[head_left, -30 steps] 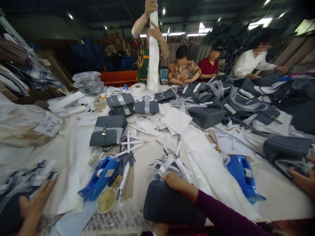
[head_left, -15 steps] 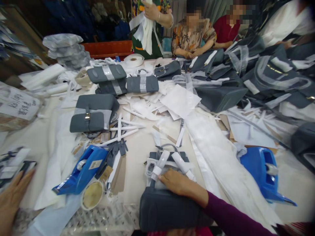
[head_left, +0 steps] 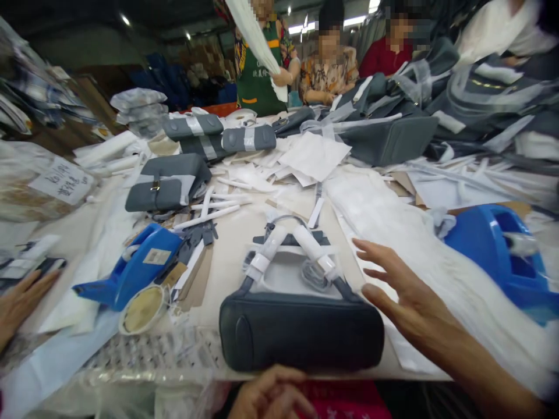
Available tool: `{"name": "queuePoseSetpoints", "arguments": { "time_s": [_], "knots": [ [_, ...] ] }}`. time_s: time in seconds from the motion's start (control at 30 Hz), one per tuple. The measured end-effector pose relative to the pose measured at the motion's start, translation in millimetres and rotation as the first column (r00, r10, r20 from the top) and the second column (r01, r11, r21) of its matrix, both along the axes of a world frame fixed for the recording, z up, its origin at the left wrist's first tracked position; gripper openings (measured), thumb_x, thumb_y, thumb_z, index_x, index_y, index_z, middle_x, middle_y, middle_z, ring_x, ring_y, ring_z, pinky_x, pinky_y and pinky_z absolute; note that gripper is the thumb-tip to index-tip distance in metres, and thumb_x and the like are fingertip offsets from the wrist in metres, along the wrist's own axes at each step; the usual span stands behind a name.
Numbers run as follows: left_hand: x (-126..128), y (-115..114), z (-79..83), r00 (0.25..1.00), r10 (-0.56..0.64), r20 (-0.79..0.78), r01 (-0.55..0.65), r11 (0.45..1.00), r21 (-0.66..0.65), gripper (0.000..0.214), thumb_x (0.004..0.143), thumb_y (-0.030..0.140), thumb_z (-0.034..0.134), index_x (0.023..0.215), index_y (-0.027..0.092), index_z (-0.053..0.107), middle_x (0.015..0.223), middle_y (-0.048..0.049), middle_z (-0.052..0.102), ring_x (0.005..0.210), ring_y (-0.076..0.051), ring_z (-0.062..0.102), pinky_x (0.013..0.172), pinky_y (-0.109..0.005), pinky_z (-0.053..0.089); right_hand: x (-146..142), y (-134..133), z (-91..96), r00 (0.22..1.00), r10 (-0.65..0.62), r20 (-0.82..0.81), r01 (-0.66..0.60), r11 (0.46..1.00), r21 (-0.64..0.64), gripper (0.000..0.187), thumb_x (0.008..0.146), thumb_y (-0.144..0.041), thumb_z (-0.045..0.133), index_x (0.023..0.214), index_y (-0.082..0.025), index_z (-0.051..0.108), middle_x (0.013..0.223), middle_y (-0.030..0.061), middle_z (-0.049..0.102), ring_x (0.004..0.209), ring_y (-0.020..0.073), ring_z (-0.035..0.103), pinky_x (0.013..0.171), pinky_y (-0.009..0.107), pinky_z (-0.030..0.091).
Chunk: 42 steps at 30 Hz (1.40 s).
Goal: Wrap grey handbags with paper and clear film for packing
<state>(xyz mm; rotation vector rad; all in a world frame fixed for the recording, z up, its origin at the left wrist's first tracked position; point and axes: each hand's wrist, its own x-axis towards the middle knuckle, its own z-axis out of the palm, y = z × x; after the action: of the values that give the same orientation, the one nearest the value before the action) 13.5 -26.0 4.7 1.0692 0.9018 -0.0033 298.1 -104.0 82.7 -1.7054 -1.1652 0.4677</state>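
Note:
A dark grey handbag lies on its side at the table's front edge, base towards me. White wrapping covers its two handles, and a coiled clear strip lies between them. Just right of the bag hovers my right hand, fingers spread, holding nothing. My left hand shows partly at the bottom edge, below the bag's near side. Its visible fingers are loosely apart with nothing seen in them. At the far left, another hand, apparently a co-worker's, rests by a dark item with white wrapping.
Blue tape dispensers stand on both sides. A tape roll lies beside the left one. White padding sheets stretch along the right. More grey bags and loose paper cover the back. Several people are across the table.
The right hand has come off the wrapped handles and moved right, fingers opening. The bag now sits straighter and further left in view. The left hand shows more clearly at the bottom.

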Motion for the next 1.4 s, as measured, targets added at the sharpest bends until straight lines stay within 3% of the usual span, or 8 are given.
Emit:
{"name": "queuePoseSetpoints", "arguments": {
  "time_s": [0.17, 0.3, 0.5, 0.53, 0.67, 0.77, 0.97, 1.4],
  "knots": [
    [4, -42, 24.1, 0.95, 0.168, 0.264, -0.232, 0.944, 0.233, 0.04, 0.083, 0.05, 0.057, 0.109, 0.018, 0.06, 0.109, -0.0138, 0.067, 0.095, -0.024, 0.066, 0.088, -0.038, 0.049, -33, -34, -48.5, 0.98, -0.147, -0.133, 0.141, 0.988, -0.056, 0.07, 0.074, -0.05, 0.063, 0.136, -0.025, 0.042, 0.133, 0.0107, 0.051, 0.119, 0.0282, 0.051, 0.099, 0.046, 0.043],
    [12, -32, 34.7, 0.903, 0.185, 0.387, -0.317, 0.895, 0.313, 0.043, 0.08, 0.045, 0.063, 0.11, 0.014, 0.058, 0.103, -0.0143, 0.067, 0.094, -0.027, 0.065, 0.071, -0.033, 0.054, -39, -13, -48.0, 0.978, -0.121, -0.171, 0.121, 0.993, -0.01, 0.063, 0.075, -0.051, 0.061, 0.13, -0.024, 0.049, 0.126, 0.0078, 0.058, 0.116, 0.0273, 0.053, 0.104, 0.045, 0.037],
    [-10, 56, 43.0, 0.769, 0.455, 0.45, -0.634, 0.451, 0.628, 0.027, 0.076, 0.034, 0.063, 0.097, 0.017, 0.066, 0.096, -0.0066, 0.067, 0.092, -0.02, 0.061, 0.077, -0.028, 0.047, -8, -1, -36.2, 0.948, -0.069, -0.312, 0.058, 0.997, -0.044, 0.051, 0.081, -0.06, 0.05, 0.106, -0.019, 0.068, 0.111, 0.0082, 0.068, 0.113, 0.0276, 0.056, 0.101, 0.04, 0.038],
    [-10, 72, 40.6, 0.768, 0.461, 0.445, -0.637, 0.475, 0.607, 0.026, 0.074, 0.031, 0.064, 0.095, 0.016, 0.067, 0.098, -0.0067, 0.067, 0.095, -0.02, 0.06, 0.081, -0.028, 0.046, -2, 1, -35.7, 0.94, -0.061, -0.336, 0.039, 0.997, -0.072, 0.052, 0.081, -0.06, 0.051, 0.103, -0.018, 0.069, 0.107, 0.0086, 0.069, 0.111, 0.0281, 0.057, 0.1, 0.039, 0.039],
    [5, 118, 22.2, 0.838, 0.396, 0.376, -0.507, 0.819, 0.267, 0.029, 0.064, 0.023, 0.07, 0.091, 0.012, 0.067, 0.086, -0.0069, 0.069, 0.074, -0.016, 0.062, 0.069, -0.025, 0.045, 19, 14, -31.3, 0.878, 0.134, -0.46, -0.244, 0.951, -0.19, 0.048, 0.076, -0.056, 0.061, 0.102, -0.016, 0.07, 0.097, 0.0073, 0.071, 0.099, 0.0268, 0.062, 0.09, 0.036, 0.044],
    [15, 134, 12.5, 0.865, 0.326, 0.381, -0.391, 0.914, 0.105, 0.029, 0.059, 0.022, 0.076, 0.084, 0.011, 0.067, 0.075, -0.0057, 0.068, 0.061, -0.013, 0.059, 0.059, -0.022, 0.041, 32, 27, -26.9, 0.818, 0.276, -0.504, -0.43, 0.876, -0.218, 0.043, 0.075, -0.052, 0.065, 0.098, -0.016, 0.071, 0.092, 0.0065, 0.072, 0.091, 0.0243, 0.064, 0.084, 0.033, 0.045],
    [16, 141, 33.9, 0.922, 0.202, 0.329, -0.26, 0.955, 0.141, 0.03, 0.066, 0.036, 0.077, 0.076, 0.009, 0.069, 0.069, -0.0049, 0.066, 0.061, -0.013, 0.056, 0.058, -0.021, 0.038, 38, 43, -29.3, 0.783, 0.326, -0.53, -0.482, 0.856, -0.186, 0.045, 0.07, -0.056, 0.069, 0.084, -0.013, 0.073, 0.08, 0.0059, 0.071, 0.076, 0.0199, 0.063, 0.073, 0.029, 0.043],
    [31, 111, 55.4, 0.918, 0.303, 0.255, -0.34, 0.933, 0.117, 0.037, 0.072, 0.044, 0.073, 0.095, 0.017, 0.063, 0.081, -0.0018, 0.064, 0.077, -0.014, 0.058, 0.068, -0.02, 0.043, 19, 33, -35.1, 0.747, -0.087, -0.659, -0.235, 0.893, -0.384, 0.036, 0.074, -0.052, 0.066, 0.074, -0.016, 0.061, 0.068, -0.0003, 0.058, 0.061, 0.0113, 0.048, 0.054, 0.021, 0.037]
  ]
}}
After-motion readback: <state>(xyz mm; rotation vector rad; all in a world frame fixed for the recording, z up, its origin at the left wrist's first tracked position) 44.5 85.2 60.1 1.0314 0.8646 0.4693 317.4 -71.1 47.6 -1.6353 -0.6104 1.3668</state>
